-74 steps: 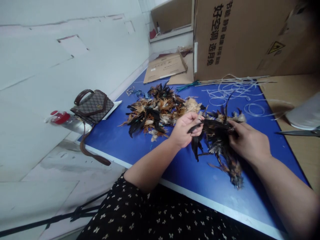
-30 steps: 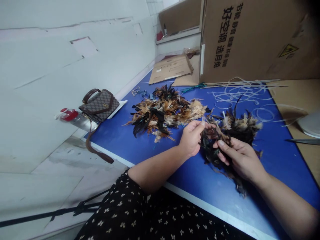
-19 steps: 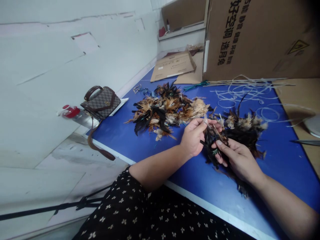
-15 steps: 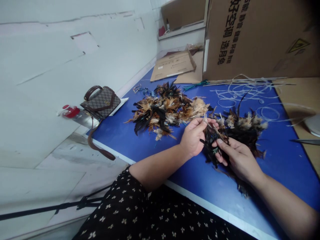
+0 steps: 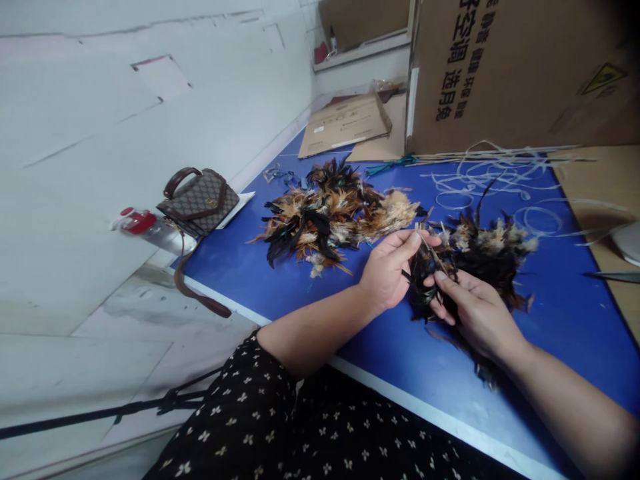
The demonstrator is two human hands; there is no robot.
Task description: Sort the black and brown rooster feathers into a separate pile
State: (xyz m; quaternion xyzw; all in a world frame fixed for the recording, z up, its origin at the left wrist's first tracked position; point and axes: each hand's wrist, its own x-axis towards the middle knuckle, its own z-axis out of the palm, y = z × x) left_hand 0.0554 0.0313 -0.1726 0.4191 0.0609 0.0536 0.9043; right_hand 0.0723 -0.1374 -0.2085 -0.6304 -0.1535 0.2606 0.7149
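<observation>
Dark feathers (image 5: pixel 423 288) hang between my two hands above the blue table. My left hand (image 5: pixel 393 267) pinches the pale quill ends between thumb and fingers. On the other side, my right hand (image 5: pixel 473 303) is closed on the dark feathers lower down, its thumb against a brown feather. Just behind the hands lies a pile of black and grey feathers (image 5: pixel 495 260), partly hidden by my right hand. A larger pile of brown, tan and black feathers (image 5: pixel 335 213) spreads on the table to the left.
Tangled clear plastic strips (image 5: pixel 490 173) lie at the back right, near a blade-like tool (image 5: pixel 613 276). A large cardboard box (image 5: pixel 520 80) stands behind, with flat cardboard (image 5: pixel 345 123) beside it. A handbag (image 5: pixel 203 200) and a red-capped bottle (image 5: pixel 150 230) sit at the left edge of the blue table (image 5: pixel 300 297).
The camera view has shifted slightly. My left thumb has moved a little to the right along the quill ends. Both hands keep their hold on the feathers.
</observation>
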